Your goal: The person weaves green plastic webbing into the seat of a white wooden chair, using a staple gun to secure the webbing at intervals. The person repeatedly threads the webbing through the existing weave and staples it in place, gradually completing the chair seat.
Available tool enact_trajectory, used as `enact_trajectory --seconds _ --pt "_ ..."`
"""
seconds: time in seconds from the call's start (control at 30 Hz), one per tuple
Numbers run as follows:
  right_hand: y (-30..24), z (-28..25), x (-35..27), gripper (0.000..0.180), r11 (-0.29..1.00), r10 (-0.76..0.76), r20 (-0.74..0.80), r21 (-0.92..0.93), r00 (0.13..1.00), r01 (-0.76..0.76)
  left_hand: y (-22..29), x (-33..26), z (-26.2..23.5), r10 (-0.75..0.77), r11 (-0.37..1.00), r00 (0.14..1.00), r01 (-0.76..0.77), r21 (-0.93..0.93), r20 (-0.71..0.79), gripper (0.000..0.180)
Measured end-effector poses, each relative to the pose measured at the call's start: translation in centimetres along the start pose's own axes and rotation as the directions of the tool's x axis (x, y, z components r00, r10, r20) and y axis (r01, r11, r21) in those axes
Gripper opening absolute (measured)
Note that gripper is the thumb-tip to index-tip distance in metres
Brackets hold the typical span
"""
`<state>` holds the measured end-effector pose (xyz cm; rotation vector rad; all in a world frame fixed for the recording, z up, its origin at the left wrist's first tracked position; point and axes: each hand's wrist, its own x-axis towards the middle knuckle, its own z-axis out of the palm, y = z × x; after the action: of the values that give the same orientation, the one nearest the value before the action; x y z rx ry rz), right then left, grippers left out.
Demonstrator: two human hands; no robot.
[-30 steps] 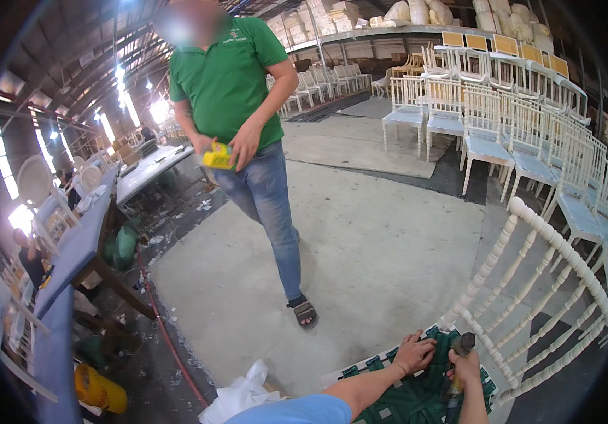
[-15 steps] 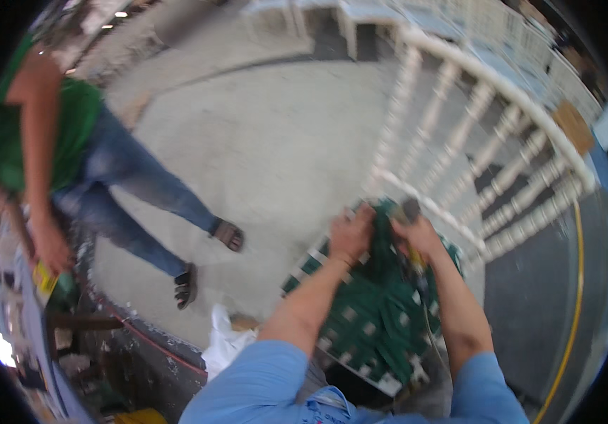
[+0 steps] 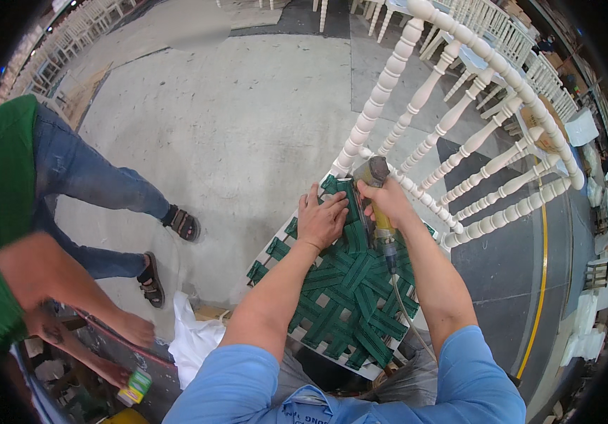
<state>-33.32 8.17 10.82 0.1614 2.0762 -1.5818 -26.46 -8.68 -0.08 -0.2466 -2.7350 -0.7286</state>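
Note:
A white chair [image 3: 382,88] with a turned-spindle back stands in front of me, its seat woven with green webbing straps [image 3: 343,283]. My left hand [image 3: 320,219] lies on the webbing near the back left of the seat, fingers stretched and apart, beside a doubled strap. Closed around a yellow and grey air staple gun [image 3: 384,230] is my right hand [image 3: 390,203]. The gun's grey head is by the seat's rear edge, close to the spindles; its tip is hidden. From its lower end a thin hose [image 3: 411,319] runs back toward my lap.
On the left a person in a green shirt [image 3: 6,162] and jeans bends, holding a small yellow and green box [image 3: 134,387]. White cloth or plastic [image 3: 194,336] lies left of my lap. More white chairs [image 3: 488,21] line the back. A yellow line [image 3: 541,283] marks the floor at right.
My view has shifted, and the chair appears lower and further left. The left hand now lies flatter on the webbing. The staple gun stays in my right hand. The other person's arms have moved toward me.

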Motion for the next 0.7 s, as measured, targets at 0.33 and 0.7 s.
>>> enact_trajectory --seconds 0.33,0.7 --pt "0.5 1.2 1.3 0.028 0.998 0.003 -0.045 -0.065 0.999 -0.006 -0.2 -0.1 0.2 -0.004 0.999 0.999 0.002 -0.05 -0.051 0.026" --pt "-0.1 0.9 0.8 0.031 0.997 -0.075 -0.012 -0.018 0.997 0.075 -0.5 -0.1 0.4 0.013 0.998 0.995 -0.018 -0.056 -0.098 0.023"
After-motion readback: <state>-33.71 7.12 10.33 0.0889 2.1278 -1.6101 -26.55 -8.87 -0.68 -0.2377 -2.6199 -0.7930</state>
